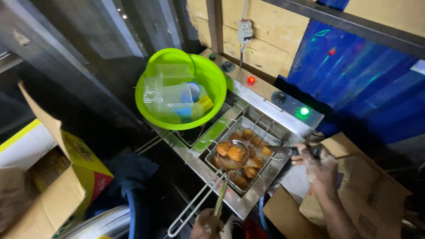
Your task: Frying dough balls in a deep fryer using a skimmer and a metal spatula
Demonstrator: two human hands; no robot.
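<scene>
— What sat over on the left?

— An open cardboard box (42, 194) at about eight o'clock in the view. At eleven o'clock from the fryer stood a green basin (212, 79) holding clear plastic containers (170, 95).

— And the left hand?

— The left hand (207, 225), at six o'clock along the bottom edge, was closed around the handle of a round wire skimmer (231, 157). The skimmer carried two golden-brown fried pieces (231, 151) and hung just above the fryer basket (261, 132).

— Where was that basket?

— In the steel deep fryer (248, 95), middle of the view, with more browned pieces (254, 161) lying in it.

— The right hand?

— At three o'clock from the basket. The right hand (319, 163) was clamped on a dark handle, its metal tool (283, 149) reaching the basket's rim. A green lamp (304, 111) and a red lamp (251, 80) glowed on the fryer's panel. More cardboard (354, 177) lay beneath that arm.
</scene>
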